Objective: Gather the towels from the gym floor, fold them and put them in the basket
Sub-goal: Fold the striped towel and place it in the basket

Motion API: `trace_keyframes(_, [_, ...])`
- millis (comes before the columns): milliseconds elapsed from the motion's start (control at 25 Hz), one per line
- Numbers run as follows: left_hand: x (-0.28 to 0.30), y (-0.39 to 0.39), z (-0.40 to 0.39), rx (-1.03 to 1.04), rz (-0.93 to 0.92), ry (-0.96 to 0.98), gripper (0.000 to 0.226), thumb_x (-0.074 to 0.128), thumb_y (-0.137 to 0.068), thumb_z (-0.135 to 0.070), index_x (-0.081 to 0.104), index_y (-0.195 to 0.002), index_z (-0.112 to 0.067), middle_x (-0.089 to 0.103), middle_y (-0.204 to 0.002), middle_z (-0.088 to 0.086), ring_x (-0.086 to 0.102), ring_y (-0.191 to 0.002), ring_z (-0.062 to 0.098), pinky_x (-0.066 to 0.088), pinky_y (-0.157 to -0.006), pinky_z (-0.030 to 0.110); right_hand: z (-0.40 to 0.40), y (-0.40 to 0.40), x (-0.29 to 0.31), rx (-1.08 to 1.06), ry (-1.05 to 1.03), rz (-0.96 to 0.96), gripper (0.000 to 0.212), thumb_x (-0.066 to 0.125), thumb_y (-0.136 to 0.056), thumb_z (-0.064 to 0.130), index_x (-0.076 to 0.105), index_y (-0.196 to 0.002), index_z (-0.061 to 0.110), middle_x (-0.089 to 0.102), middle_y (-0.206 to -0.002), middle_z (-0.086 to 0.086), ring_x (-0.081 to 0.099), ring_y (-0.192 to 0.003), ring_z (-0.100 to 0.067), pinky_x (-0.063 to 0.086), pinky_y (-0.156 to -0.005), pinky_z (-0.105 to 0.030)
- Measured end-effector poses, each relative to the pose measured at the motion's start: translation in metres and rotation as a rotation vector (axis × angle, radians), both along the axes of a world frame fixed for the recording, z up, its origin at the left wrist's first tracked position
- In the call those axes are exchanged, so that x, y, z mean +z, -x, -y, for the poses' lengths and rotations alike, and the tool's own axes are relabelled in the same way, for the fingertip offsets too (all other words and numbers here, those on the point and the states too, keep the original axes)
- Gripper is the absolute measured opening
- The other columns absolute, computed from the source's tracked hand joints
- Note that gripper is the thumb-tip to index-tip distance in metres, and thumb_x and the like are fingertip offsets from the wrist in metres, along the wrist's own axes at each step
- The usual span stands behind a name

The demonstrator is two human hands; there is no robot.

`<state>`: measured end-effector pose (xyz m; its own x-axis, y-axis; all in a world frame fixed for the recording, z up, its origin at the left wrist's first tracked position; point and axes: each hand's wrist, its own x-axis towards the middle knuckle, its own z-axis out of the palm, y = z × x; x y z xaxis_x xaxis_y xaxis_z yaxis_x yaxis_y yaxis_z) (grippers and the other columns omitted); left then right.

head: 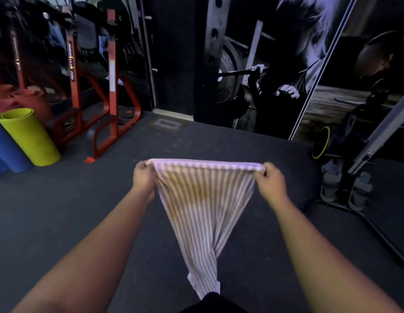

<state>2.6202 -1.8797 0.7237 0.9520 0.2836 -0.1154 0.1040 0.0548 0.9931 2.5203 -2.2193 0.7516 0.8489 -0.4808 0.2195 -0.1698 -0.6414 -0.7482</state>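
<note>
Between both hands [144, 176] [269, 180], striped towel [203, 199] hangs lengthwise, top edge level.

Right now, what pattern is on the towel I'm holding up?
The towel has narrow stripes, pinkish-white alternating with a darker tan-brown, seen clearly in the head view.

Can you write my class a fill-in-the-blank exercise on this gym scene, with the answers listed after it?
1. The left hand and the right hand each pinch a top ____ of the striped towel.
2. The towel hangs down in the ____, clear of the dark gym floor.
3. Next to the blue rolled mat stands a rolled mat coloured ____.
4. The rack behind the mats is painted ____.

Missing words: corner; air; yellow-green; red
</note>
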Motion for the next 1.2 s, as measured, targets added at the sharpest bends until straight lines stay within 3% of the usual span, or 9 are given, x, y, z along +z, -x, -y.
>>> trace_keyframes(80, [0.045,0.0,0.022,-0.005,0.104,0.075,0.008,0.052,-0.097,-0.019,0.057,-0.092,-0.016,0.057,-0.087,0.0,0.053,-0.092,0.022,0.044,-0.073,0.032,-0.003,-0.014,0.039,0.022,-0.455,0.268,0.021,0.061,-0.091,0.02,0.046,-0.077,0.022,0.05,-0.074,0.002,0.048,-0.071,-0.014,0.038,-0.066,-0.035])
trace_keyframes(160, [0.086,0.002,0.032,-0.269,0.308,-0.379,0.037,0.065,-0.097,-0.035,0.05,-0.124,-0.014,0.056,-0.106,-0.003,0.053,-0.099,0.015,0.044,-0.085,0.032,0.001,-0.018,0.07,0.085,-0.616,0.444,0.017,0.063,-0.089,0.035,0.048,-0.089,0.027,0.051,-0.086,0.005,0.049,-0.079,-0.008,0.042,-0.074,-0.034])
trace_keyframes(240, [0.105,0.005,0.037,-0.628,0.339,-1.118,0.068,0.079,-0.083,-0.041,0.045,-0.137,-0.018,0.058,-0.116,-0.004,0.057,-0.103,0.015,0.047,-0.09,0.035,0.015,-0.013,0.08,0.27,-0.318,0.357,0.054,0.074,-0.077,0.055,0.047,-0.112,0.024,0.051,-0.097,0.005,0.048,-0.082,-0.004,0.044,-0.076,-0.027])
trace_keyframes(360, [0.104,0.0,0.031,-0.67,0.314,-1.655,0.022,0.064,-0.084,-0.039,0.066,-0.101,-0.025,0.069,-0.109,0.001,0.065,-0.104,0.027,0.056,-0.084,0.043,0.029,-0.004,0.07,0.469,0.292,-0.185,0.084,0.093,-0.058,0.047,0.046,-0.125,0.027,0.06,-0.109,0.0,0.059,-0.095,-0.014,0.05,-0.081,-0.032])
trace_keyframes(480, [0.1,-0.003,0.024,-0.503,0.357,-0.955,0.019,0.067,-0.08,-0.028,0.072,-0.097,-0.02,0.071,-0.098,-0.001,0.065,-0.092,0.019,0.052,-0.079,0.034,0.035,0.003,0.064,0.252,0.505,-0.213,0.023,0.074,-0.077,0.037,0.064,-0.094,0.024,0.07,-0.095,-0.002,0.068,-0.09,-0.027,0.048,-0.067,-0.034])
trace_keyframes(600, [0.088,0.009,0.024,-0.431,0.151,-0.232,0.039,0.064,-0.066,-0.016,0.067,-0.104,-0.011,0.074,-0.086,0.006,0.068,-0.075,0.02,0.053,-0.059,0.03,0.035,0.007,0.065,0.126,-0.062,0.051,0.002,0.067,-0.082,0.019,0.066,-0.082,0.018,0.069,-0.08,-0.002,0.063,-0.076,-0.02,0.045,-0.065,-0.032])
trace_keyframes(800, [0.109,0.001,0.016,-0.295,0.29,0.019,0.036,0.08,-0.074,-0.012,0.067,-0.107,-0.015,0.076,-0.104,0.013,0.073,-0.086,0.022,0.06,-0.07,0.034,0.031,0.016,0.089,0.195,-0.236,0.073,0.032,0.087,-0.076,0.017,0.066,-0.1,0.013,0.07,-0.093,0.003,0.062,-0.08,-0.008,0.049,-0.068,-0.031])
trace_keyframes(1000, [0.083,0.016,0.016,-0.419,0.007,-0.002,0.025,0.059,-0.097,-0.021,0.064,-0.073,-0.019,0.063,-0.059,-0.004,0.057,-0.058,0.016,0.047,-0.056,0.024,0.029,0.026,0.083,0.333,-0.448,-0.028,0.022,0.084,-0.078,0.012,0.076,-0.099,0.013,0.078,-0.093,-0.001,0.07,-0.084,-0.01,0.052,-0.075,-0.028])
trace_keyframes(1200, [0.09,0.032,0.017,-0.53,0.111,0.444,0.053,0.059,-0.09,-0.058,0.067,-0.121,-0.016,0.073,-0.121,0.008,0.071,-0.112,0.024,0.061,-0.087,0.04,0.028,0.028,0.095,0.368,-0.967,0.142,0.045,0.082,-0.079,0.026,0.068,-0.118,0.007,0.075,-0.105,-0.016,0.073,-0.094,-0.026,0.058,-0.078,-0.039])
